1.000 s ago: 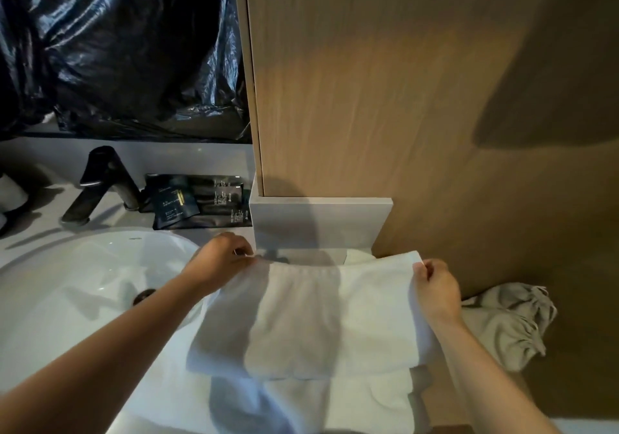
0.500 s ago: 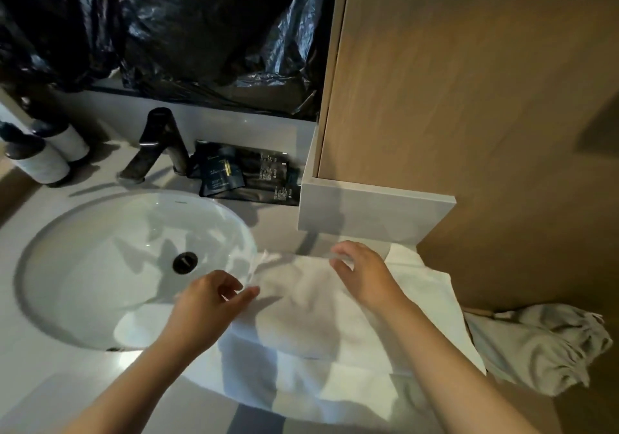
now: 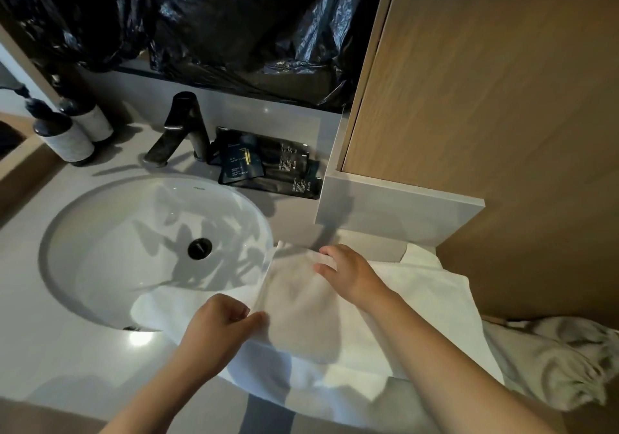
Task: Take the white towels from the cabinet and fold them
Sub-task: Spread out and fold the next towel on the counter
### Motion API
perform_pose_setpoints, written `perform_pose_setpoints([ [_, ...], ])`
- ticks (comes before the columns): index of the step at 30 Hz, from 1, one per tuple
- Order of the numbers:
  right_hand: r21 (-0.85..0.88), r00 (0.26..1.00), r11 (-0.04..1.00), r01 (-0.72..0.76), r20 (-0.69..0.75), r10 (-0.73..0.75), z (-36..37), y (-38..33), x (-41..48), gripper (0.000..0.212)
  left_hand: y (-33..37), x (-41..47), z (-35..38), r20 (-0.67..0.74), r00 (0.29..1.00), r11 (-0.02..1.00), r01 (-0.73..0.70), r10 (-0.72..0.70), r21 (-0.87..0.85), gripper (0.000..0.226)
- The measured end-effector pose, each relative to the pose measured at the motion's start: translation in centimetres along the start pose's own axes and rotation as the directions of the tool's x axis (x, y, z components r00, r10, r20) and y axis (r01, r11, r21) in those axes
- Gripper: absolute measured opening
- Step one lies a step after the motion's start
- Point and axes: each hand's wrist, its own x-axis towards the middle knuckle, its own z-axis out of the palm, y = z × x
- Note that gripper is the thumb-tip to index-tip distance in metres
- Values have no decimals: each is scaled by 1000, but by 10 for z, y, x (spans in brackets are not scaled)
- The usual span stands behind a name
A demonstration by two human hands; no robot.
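Note:
A white towel [image 3: 412, 303] lies partly folded on the grey counter, to the right of the sink, with its left layer hanging over the basin's rim. My left hand [image 3: 217, 329] pinches the towel's near left edge between thumb and curled fingers. My right hand [image 3: 348, 272] holds the far left part of the top layer, its fingers curled on the cloth. More white towel [image 3: 301, 380] spreads beneath toward the counter's front edge. A wooden cabinet door [image 3: 485, 81] stands shut behind the towel.
A white oval sink [image 3: 100, 249] with a black drain sits on the left. Behind it stand a black faucet [image 3: 181, 128], dark sachets [image 3: 268, 165] and two bottles [image 3: 73, 132]. A beige crumpled cloth [image 3: 552, 363] lies at the right. Black plastic [image 3: 201, 14] covers the wall.
My right hand has moved from the towel's right corner across to its left part, carrying the top layer over. My left hand dropped to the near edge. The view has swung left.

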Motion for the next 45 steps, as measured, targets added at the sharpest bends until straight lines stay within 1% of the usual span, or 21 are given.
perform_pose_setpoints([
  [3, -11, 1000, 1000, -2, -25, 2, 1, -1, 5, 40, 0, 3, 0, 45, 998, 999, 33, -33, -1, 52],
  [5, -17, 999, 1000, 8, -40, -9, 2, -1, 10, 32, 2, 8, -3, 79, 996, 998, 43, -47, 48, 50],
  [8, 47, 996, 998, 31, -80, -28, 1, -2, 14, 14, 5, 18, -10, 128, 987, 990, 78, -93, 115, 40],
  [10, 98, 989, 993, 59, -140, -45, 0, -5, 16, 11, 6, 22, -13, 179, 977, 988, 93, -114, 122, 37],
  [12, 127, 977, 987, 94, -204, -67, 0, -7, 19, 11, 6, 25, -12, 208, 973, 988, 74, -102, 137, 40],
  [13, 119, 975, 987, 108, -206, -82, 0, -8, 20, 11, 6, 25, -11, 208, 974, 988, 61, -90, 142, 44],
  [16, 24, 985, 995, 95, -147, -90, 10, -6, 24, 13, 6, 28, -10, 208, 974, 985, 58, -91, 161, 53],
  [17, 3, 985, 997, 82, -152, -81, 13, -5, 24, 14, 6, 30, -11, 225, 969, 985, 67, -103, 159, 49],
  [19, 16, 980, 997, 72, -188, -68, 17, -3, 24, 14, 7, 35, -14, 264, 954, 981, 98, -140, 166, 32],
  [20, 33, 977, 997, 77, -204, -68, 17, -3, 24, 14, 9, 39, -15, 266, 950, 981, 125, -162, 151, 30],
  [23, 48, 975, 997, 56, -218, -44, 9, 2, 21, 22, 13, 57, -12, 150, 960, 972, 230, -236, 54, 46],
  [24, 24, 976, 999, 31, -216, -25, 6, 7, 19, 24, 15, 64, -9, 119, 962, 968, 237, -245, 78, 49],
  [25, -18, 977, 1000, 6, -215, -10, 1, 13, 16, 26, 17, 70, -6, 112, 963, 962, 225, -244, 155, 50],
  [27, -113, 982, 993, -43, -190, 21, -7, 30, 10, 30, 20, 79, 1, 135, 958, 936, 205, -252, 287, 56],
  [29, -195, 988, 978, -76, -146, 47, -14, 45, 2, 36, 21, 84, 8, 166, 950, 935, 212, -266, 283, 54],
  [32, -221, 990, 971, -96, -123, 70, -18, 58, -6, 41, 22, 87, 12, 143, 961, 966, 220, -238, 136, 42],
  [36, -118, 983, 991, -60, -178, 39, -22, 58, -8, 31, 31, 81, 9, 73, 991, 993, 115, -115, 4, 45],
  [38, -8, 986, 1000, -14, -164, 12, -24, 51, -9, 33, 39, 75, 6, 60, 997, 995, 53, -48, -81, 41],
  [41, 291, 991, 956, 14, -129, 24, -26, 32, -11, 42, 51, 68, 0, 43, 997, 993, -66, 71, -100, 36],
  [42, 350, 989, 937, 21, -143, 31, -27, 28, -10, 40, 55, 66, -2, 38, 992, 989, -118, 122, -86, 32],
  [45, 409, 979, 911, 57, -203, 30, -36, 14, -14, 36, 68, 59, -12, 76, 966, 963, -236, 247, -127, 20],
])
